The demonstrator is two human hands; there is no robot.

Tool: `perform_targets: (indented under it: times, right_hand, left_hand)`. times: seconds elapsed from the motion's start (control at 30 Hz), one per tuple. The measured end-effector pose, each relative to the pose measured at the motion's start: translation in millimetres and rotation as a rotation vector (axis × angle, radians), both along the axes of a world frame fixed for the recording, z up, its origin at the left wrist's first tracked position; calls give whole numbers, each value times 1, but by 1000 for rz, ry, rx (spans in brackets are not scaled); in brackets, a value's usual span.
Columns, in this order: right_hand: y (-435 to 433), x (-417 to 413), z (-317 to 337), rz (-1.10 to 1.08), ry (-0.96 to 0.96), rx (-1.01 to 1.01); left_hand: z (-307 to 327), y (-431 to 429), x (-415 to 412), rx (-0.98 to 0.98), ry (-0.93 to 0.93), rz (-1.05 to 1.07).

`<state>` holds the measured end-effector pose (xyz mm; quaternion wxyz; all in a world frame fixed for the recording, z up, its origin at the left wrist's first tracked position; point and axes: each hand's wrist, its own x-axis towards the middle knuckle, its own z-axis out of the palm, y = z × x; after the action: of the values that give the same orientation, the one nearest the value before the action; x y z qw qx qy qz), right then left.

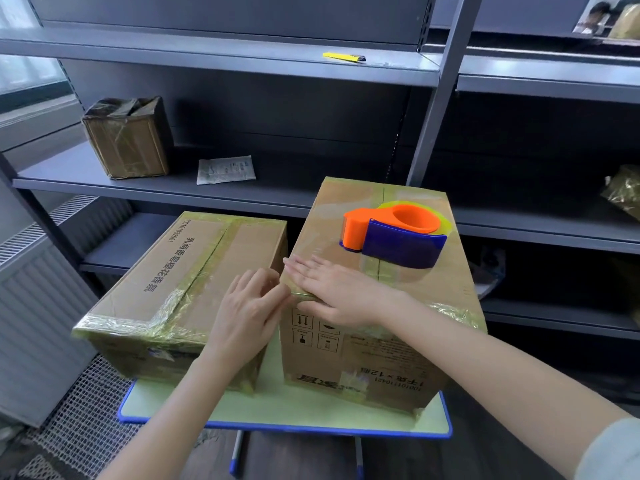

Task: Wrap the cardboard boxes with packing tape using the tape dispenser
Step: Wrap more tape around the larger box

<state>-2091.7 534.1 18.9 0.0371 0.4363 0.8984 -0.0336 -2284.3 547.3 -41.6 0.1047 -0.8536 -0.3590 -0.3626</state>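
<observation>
Our right hand (332,292) lies flat, fingers straight and together, on the taller box (381,348); we should rub the tape (304,295) firmly over its edge with our left hand (247,306), fingertips extended.

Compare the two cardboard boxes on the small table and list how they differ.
The right box stands taller than the left box. The tape dispenser sits on the right box, while nothing sits on the left box's top. Printed text runs across the left box's top, but the right box shows its print and handling symbols on its front. Both are brown, wrapped in tape, and stand side by side on the table.
</observation>
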Motion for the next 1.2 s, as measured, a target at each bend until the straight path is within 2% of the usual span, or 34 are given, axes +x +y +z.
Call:
perform_targets:
  times: [0.13, 0.3, 0.43, 0.63, 0.77, 0.87, 1.0, 1.1, 1.2]
  right_hand:
    - [-24, 37, 3, -54, -41, 8]
    - [-46, 69, -1, -143, -72, 16]
    - [-46, 65, -8, -171, -127, 98]
    - [-58, 88, 2, -186, -53, -51]
    - [-78, 122, 11, -243, -157, -69]
    - [-87, 136, 11, -284, -137, -73]
    - [-92, 132, 1, -308, -139, 14]
    - [-92, 133, 2, -319, -71, -9]
    - [-91, 145, 12, -327, 191, -240]
  left_hand:
    - [7, -11, 24, 20, -62, -39]
    - [5, -19, 67, -7, 44, -248]
    - [0, -18, 70, -13, 13, -237]
    - [9, -34, 82, -62, 84, -146]
    - [12, -46, 113, 26, 104, -251]
    - [9, -51, 140, 46, 91, -339]
    - [-3, -50, 153, 47, -16, -352]
    - [-3, -54, 154, 51, -19, -341]
    - [7, -61, 156, -13, -32, -309]
